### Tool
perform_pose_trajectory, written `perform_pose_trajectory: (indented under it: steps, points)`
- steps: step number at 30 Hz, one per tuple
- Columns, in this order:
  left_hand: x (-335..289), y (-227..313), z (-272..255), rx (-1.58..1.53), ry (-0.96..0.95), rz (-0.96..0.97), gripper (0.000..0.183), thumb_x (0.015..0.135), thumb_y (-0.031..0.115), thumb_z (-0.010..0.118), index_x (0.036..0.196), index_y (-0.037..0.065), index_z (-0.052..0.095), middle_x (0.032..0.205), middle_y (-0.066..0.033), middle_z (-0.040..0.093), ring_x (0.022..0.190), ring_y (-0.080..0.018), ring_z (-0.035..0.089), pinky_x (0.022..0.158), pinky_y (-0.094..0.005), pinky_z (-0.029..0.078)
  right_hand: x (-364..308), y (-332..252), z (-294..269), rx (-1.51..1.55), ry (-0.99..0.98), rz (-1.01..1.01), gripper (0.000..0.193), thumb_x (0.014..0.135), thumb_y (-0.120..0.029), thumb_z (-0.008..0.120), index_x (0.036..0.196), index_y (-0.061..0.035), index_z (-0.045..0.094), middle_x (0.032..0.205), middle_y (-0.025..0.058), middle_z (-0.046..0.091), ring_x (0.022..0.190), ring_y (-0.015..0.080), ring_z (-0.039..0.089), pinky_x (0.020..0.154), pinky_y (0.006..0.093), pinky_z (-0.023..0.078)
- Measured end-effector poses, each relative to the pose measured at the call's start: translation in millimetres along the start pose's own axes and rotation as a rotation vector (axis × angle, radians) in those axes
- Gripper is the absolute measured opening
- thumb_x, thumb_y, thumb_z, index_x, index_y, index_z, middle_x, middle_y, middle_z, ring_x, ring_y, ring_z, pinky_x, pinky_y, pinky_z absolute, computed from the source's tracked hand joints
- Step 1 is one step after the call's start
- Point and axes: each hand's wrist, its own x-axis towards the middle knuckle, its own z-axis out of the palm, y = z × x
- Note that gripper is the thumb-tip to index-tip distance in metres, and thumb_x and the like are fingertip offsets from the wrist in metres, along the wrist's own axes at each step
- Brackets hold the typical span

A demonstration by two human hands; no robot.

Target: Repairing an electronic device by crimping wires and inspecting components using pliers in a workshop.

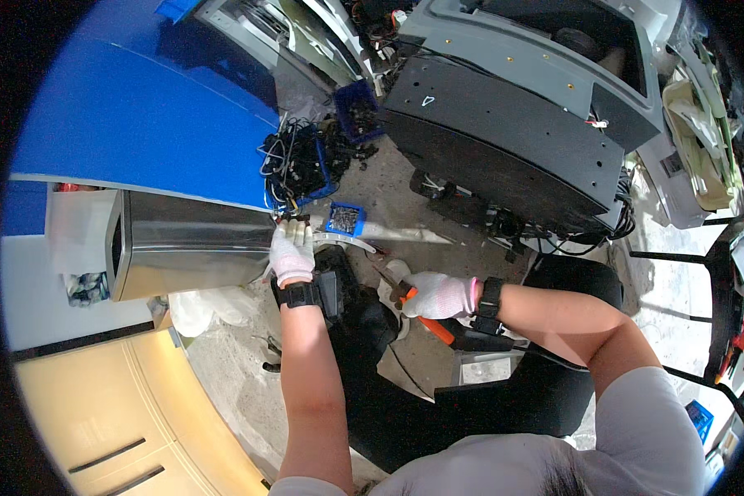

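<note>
My right hand (439, 296), in a white glove, is closed round the orange-handled pliers (434, 330). Their metal jaws point up and left, toward my left hand (292, 255). That hand is gloved too, its fingers bent forward over a small dark part (293, 219) by the corner of a blue tabletop (165, 124). What its fingers grip is mostly hidden. A pale curved strip (344, 240) runs right from beside the left hand, ending near the plier jaws. Just beyond the strip sits a small blue tray (344, 219) of small metal pieces.
Black cables (296, 161) heap in a blue bin past my left hand. A large dark grey machine housing (504, 140) stands at the upper right with wiring below it. A shiny metal cabinet (194, 244) flanks my left arm; a cream cabinet (99, 413) is at lower left.
</note>
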Motion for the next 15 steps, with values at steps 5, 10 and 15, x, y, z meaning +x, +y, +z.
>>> perform_pose_trajectory:
  steps: [5, 10, 15]
  points:
    - [-11.1, 7.1, 8.3, -0.025, 0.078, 0.172, 0.021, 0.091, 0.02, 0.048, 0.103, 0.005, 0.054, 0.099, -0.0067, 0.058, 0.093, -0.0202, 0.056, 0.087, -0.0354, 0.047, 2.1, 2.7, 0.6, 0.005, -0.011, 0.027, 0.045, 0.067, -0.025, 0.062, 0.098, 0.0071, 0.057, 0.09, 0.0238, 0.062, 0.086, 0.0334, 0.062, 0.074, 0.0375, 0.048]
    - [-33.4, 3.5, 30.2, 0.028, -0.099, 0.08, 0.022, 0.091, 0.019, 0.049, 0.107, 0.005, 0.054, 0.102, -0.0072, 0.058, 0.093, -0.0198, 0.056, 0.087, -0.0346, 0.047, 4.7, 7.9, 0.5, -0.04, 0.139, -0.029, 0.035, 0.07, -0.026, 0.062, 0.093, 0.0001, 0.057, 0.077, 0.0153, 0.063, 0.071, 0.0277, 0.062, 0.062, 0.0374, 0.047]
    - [-60.8, -8.0, 57.8, 0.133, -0.346, 0.047, 0.027, 0.09, 0.016, 0.05, 0.114, 0.003, 0.053, 0.101, -0.0094, 0.059, 0.09, -0.02, 0.058, 0.081, -0.0338, 0.05, -4.8, 12.3, -8.5, 0.011, 0.256, 0.026, 0.042, 0.07, -0.032, 0.062, 0.092, 0.0033, 0.06, 0.078, 0.0196, 0.063, 0.076, 0.0319, 0.062, 0.067, 0.0376, 0.047]
